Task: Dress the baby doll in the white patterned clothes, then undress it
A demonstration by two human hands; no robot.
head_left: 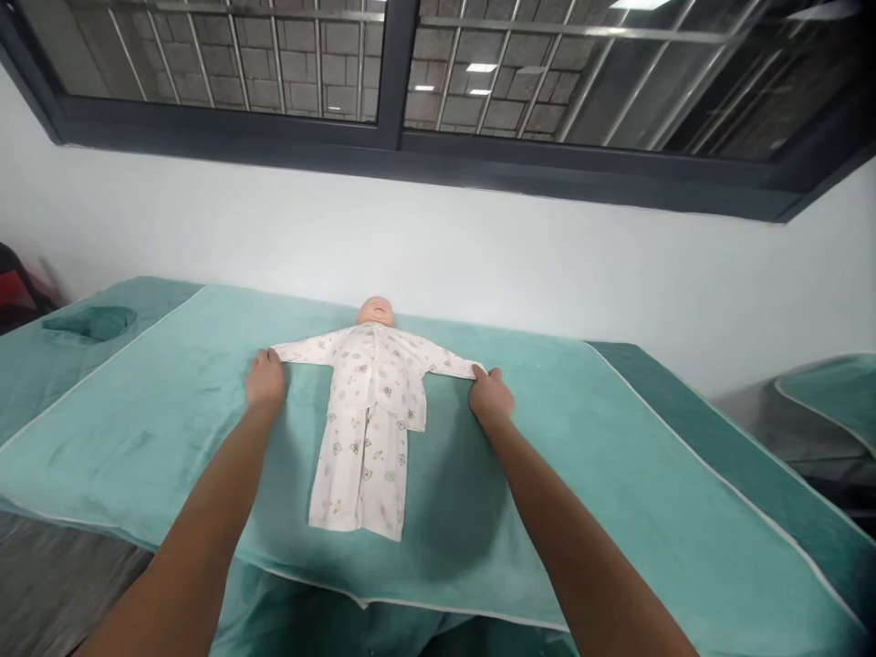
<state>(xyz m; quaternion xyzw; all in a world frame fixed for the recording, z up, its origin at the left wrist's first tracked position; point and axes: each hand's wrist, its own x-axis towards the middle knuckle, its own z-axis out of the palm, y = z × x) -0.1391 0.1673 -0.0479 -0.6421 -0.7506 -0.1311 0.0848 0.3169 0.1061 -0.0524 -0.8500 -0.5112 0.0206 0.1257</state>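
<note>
A baby doll (376, 311) lies on its back on a green bed cover (547, 438), its head toward the wall. It wears a white printed long-sleeved top (380, 370) and matching trousers (359, 465); its hands and feet do not show. My left hand (265, 379) is closed on the cuff of the sleeve at the left of the view. On the other side, my right hand (491, 394) pinches the opposite cuff. Both sleeves are stretched out sideways between my hands.
The bed stands against a white wall (438, 246) below a dark-framed window (397, 155) with metal bars. A face hole (92, 322) shows in the cover at the far left. Part of another green-covered surface (831, 392) is at the right edge.
</note>
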